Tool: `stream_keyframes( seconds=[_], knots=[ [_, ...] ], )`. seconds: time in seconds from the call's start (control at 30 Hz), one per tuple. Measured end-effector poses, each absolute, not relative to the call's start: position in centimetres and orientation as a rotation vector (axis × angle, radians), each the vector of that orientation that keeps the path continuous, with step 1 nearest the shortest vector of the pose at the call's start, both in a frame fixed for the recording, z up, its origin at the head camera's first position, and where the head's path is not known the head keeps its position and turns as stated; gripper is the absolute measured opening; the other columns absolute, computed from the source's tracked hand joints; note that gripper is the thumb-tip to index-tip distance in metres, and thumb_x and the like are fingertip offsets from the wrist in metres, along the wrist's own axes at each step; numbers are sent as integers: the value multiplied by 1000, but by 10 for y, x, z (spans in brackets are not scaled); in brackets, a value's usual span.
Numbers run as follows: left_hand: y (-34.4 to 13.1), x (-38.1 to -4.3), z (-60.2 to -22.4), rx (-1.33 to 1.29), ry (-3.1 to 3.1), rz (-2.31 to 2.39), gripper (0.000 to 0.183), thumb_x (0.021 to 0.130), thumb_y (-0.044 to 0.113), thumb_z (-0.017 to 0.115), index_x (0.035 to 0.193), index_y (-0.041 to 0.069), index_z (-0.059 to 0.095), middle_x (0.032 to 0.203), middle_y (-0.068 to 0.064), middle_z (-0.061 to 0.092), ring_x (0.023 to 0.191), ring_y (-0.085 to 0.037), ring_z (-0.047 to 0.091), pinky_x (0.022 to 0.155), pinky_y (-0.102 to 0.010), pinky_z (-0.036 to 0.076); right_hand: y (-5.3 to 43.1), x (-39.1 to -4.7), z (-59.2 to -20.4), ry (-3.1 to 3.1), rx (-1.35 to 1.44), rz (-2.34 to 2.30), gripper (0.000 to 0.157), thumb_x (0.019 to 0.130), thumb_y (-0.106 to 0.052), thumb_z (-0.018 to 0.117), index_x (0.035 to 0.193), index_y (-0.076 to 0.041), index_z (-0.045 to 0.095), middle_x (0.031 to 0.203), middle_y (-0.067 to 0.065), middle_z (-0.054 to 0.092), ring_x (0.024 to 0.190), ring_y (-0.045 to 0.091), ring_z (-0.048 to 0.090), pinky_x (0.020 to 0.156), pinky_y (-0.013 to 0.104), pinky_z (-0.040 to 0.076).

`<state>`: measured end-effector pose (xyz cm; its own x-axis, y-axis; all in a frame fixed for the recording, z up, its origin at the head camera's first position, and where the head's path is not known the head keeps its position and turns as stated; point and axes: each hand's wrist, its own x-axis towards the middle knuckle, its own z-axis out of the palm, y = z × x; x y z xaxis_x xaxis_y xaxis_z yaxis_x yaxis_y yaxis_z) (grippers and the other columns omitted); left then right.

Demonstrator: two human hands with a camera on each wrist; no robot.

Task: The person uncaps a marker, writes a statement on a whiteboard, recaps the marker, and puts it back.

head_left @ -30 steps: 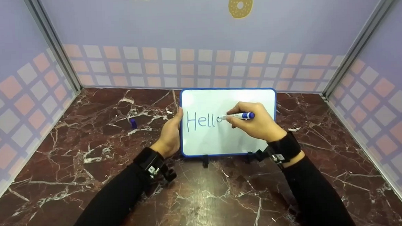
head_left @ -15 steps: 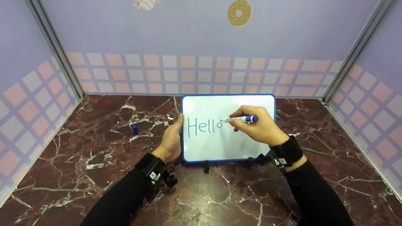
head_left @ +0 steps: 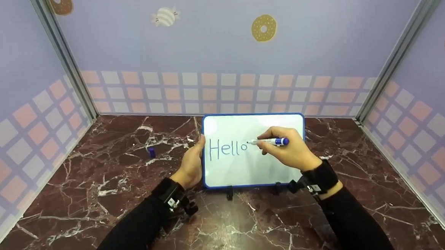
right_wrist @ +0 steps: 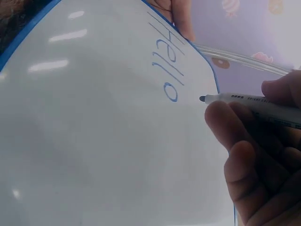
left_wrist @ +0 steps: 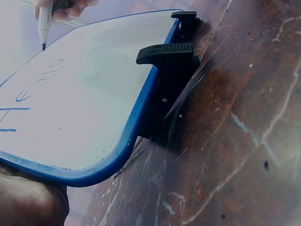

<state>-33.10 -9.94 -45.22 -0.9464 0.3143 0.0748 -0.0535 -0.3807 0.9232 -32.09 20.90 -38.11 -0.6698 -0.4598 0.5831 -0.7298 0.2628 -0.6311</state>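
Observation:
A whiteboard (head_left: pixel 240 171) with a blue rim stands tilted back on the marble table, with "Hello" (head_left: pixel 227 148) in blue on its left half. My left hand (head_left: pixel 191 164) grips the board's left edge, thumb along the rim; the fingers behind it are mostly hidden. My right hand (head_left: pixel 286 148) pinches a white marker (head_left: pixel 271 141) with a blue end between thumb and fingers. In the right wrist view the uncapped tip of the marker (right_wrist: pixel 225 98) points just past the "o". The left wrist view shows the tip of the marker (left_wrist: pixel 44 46) apart from the board's surface.
The blue marker cap (head_left: pixel 151 152) lies on the table (head_left: pixel 113 218) left of the board. Black stand clips (left_wrist: pixel 169 54) hold the board's lower edge. Patterned panels (head_left: pixel 210 45) wall off the back and both sides.
The "o" has been closed, and the marker tip has lifted from it and shifted slightly right. The left hand keeps its grip on the board. The head view has tilted up.

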Motion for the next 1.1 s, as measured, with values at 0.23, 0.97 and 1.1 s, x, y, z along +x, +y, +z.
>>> stream_keyframes(
  seconds=[0.23, 0.97, 1.1],
  knots=[
    [-98, -331, -452, 343, 1591, 2421, 64, 120, 58, 34, 150, 9, 64, 133, -18, 76, 114, -34, 77, 96, -50, 64, 215, -320, -389, -2238, 1107, 1348, 5, 103, -4, 81, 109, -5, 81, 94, 13, 82, 78, 25, 79, 72, 22, 58],
    [-100, -331, -451, 311, 1582, 2432, 63, 119, 58, 37, 148, 9, 65, 130, -18, 77, 110, -33, 78, 92, -49, 65, 220, -322, -398, -2170, 1131, 1330, 9, 102, 1, 81, 110, -3, 82, 91, 9, 82, 80, 21, 78, 74, 22, 62],
    [-99, -331, -451, 309, 1582, 2428, 63, 120, 57, 36, 146, 8, 66, 130, -19, 77, 109, -34, 79, 92, -49, 66, 221, -322, -400, -2188, 1146, 1315, 9, 102, 0, 81, 111, -3, 81, 91, 12, 81, 80, 20, 77, 75, 22, 61]
  ],
)
